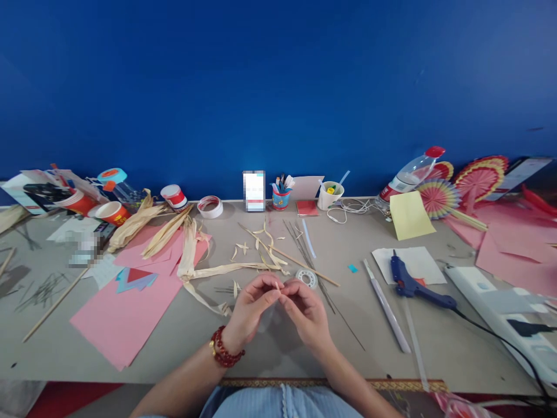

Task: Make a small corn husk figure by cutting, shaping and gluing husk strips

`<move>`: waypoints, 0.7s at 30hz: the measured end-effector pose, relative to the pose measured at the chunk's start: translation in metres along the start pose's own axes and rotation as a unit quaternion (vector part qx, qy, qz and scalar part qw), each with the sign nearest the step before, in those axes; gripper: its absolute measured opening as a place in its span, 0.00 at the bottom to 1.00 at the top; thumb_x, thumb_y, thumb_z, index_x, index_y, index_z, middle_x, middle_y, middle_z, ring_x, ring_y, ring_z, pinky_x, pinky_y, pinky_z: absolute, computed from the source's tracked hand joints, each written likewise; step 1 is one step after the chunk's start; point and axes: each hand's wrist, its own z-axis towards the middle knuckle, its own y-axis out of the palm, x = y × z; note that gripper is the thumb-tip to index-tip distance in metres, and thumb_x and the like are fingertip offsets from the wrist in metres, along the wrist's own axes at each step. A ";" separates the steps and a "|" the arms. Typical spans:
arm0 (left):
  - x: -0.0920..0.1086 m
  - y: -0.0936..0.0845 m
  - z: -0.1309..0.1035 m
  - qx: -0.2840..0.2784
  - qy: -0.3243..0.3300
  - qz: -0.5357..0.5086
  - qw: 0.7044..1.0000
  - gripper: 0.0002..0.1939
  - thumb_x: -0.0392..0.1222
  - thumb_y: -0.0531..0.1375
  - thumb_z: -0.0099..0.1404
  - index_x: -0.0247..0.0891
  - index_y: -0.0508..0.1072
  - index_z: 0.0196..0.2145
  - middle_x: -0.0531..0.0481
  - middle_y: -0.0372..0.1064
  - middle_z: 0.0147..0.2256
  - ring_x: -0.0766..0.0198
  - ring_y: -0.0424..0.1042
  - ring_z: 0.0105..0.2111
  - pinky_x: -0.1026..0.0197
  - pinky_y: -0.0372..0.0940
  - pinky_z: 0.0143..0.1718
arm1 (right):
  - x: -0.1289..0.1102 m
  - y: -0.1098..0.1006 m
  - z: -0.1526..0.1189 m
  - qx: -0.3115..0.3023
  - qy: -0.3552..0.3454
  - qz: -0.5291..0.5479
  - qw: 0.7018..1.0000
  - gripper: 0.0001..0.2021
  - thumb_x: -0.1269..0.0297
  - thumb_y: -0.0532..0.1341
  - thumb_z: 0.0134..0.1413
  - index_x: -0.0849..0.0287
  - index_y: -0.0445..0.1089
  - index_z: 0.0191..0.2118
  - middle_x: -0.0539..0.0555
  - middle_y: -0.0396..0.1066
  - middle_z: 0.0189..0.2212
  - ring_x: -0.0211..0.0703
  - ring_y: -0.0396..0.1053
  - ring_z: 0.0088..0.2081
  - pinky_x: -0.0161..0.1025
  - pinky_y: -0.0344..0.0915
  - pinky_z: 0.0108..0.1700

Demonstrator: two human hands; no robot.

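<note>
My left hand (255, 305), with a red bead bracelet (224, 348) at its wrist, is pinched closed at the lower middle of the view. Fingertip to fingertip with it, my right hand (307, 310) is closed in a pinch too. Between the fingertips a small pale piece (277, 285) shows; most of it is hidden. Just beyond the hands lie a roll of clear tape (306, 278), dried husk strips (235, 267) and a thin wooden stick (304, 262). Thin dark wires (343, 322) lie by my right hand.
Pink paper (126, 319) and dried husks (134, 223) lie at left. On the right are a white-handled knife (389, 310), a blue glue gun (411, 284) and a power strip (500, 313). A phone (254, 191), cups and a bottle (411, 177) stand along the blue wall.
</note>
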 end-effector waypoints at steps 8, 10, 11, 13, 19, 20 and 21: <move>-0.004 -0.001 -0.002 0.029 0.006 0.001 1.000 0.03 0.38 0.67 0.60 0.38 0.76 0.31 0.49 0.66 0.39 0.63 0.66 0.40 0.61 0.62 0.46 | -0.003 0.001 0.000 -0.002 -0.017 -0.067 0.998 0.07 0.63 0.61 0.61 0.56 0.70 0.31 0.53 0.71 0.30 0.44 0.70 0.33 0.38 0.66 0.35; -0.004 -0.002 -0.001 0.040 0.010 0.009 0.999 0.04 0.39 0.67 0.60 0.38 0.76 0.30 0.48 0.66 0.39 0.62 0.66 0.40 0.61 0.62 0.46 | -0.007 -0.005 0.004 -0.042 -0.026 -0.090 0.995 0.06 0.63 0.61 0.61 0.57 0.71 0.33 0.53 0.71 0.31 0.43 0.70 0.34 0.38 0.67 0.36; -0.003 -0.002 -0.001 0.046 0.013 0.011 0.999 0.04 0.39 0.67 0.60 0.37 0.76 0.30 0.48 0.66 0.39 0.62 0.66 0.40 0.61 0.62 0.45 | -0.010 -0.010 0.009 -0.072 -0.035 -0.104 0.991 0.05 0.64 0.61 0.61 0.57 0.71 0.33 0.53 0.72 0.31 0.43 0.70 0.34 0.38 0.67 0.36; -0.002 -0.003 0.001 0.058 0.019 0.005 0.998 0.05 0.40 0.67 0.60 0.37 0.75 0.30 0.49 0.67 0.37 0.62 0.66 0.39 0.61 0.62 0.45 | -0.016 -0.022 0.024 -0.148 -0.056 -0.152 0.976 0.04 0.64 0.61 0.60 0.56 0.72 0.36 0.53 0.73 0.33 0.44 0.71 0.35 0.38 0.67 0.39; -0.001 -0.002 0.002 0.072 0.012 -0.010 0.997 0.06 0.42 0.67 0.61 0.38 0.75 0.32 0.50 0.71 0.33 0.64 0.67 0.38 0.62 0.61 0.45 | -0.008 -0.051 0.100 -0.102 -0.061 -0.436 0.892 0.07 0.67 0.58 0.62 0.55 0.74 0.40 0.55 0.75 0.39 0.46 0.72 0.40 0.39 0.65 0.43; -0.001 -0.002 0.001 0.070 0.009 -0.010 0.997 0.06 0.42 0.67 0.60 0.38 0.75 0.32 0.50 0.71 0.33 0.63 0.67 0.38 0.62 0.61 0.44 | -0.001 -0.052 0.112 -0.112 -0.047 -0.491 0.862 0.07 0.68 0.58 0.61 0.55 0.74 0.42 0.56 0.75 0.42 0.48 0.71 0.44 0.39 0.64 0.44; -0.001 -0.001 0.001 0.071 0.008 -0.011 0.997 0.07 0.43 0.67 0.60 0.38 0.75 0.32 0.50 0.71 0.33 0.63 0.67 0.37 0.62 0.61 0.44 | 0.006 -0.051 0.123 -0.126 -0.025 -0.539 0.833 0.08 0.68 0.58 0.61 0.55 0.74 0.43 0.57 0.74 0.45 0.48 0.70 0.46 0.39 0.63 0.46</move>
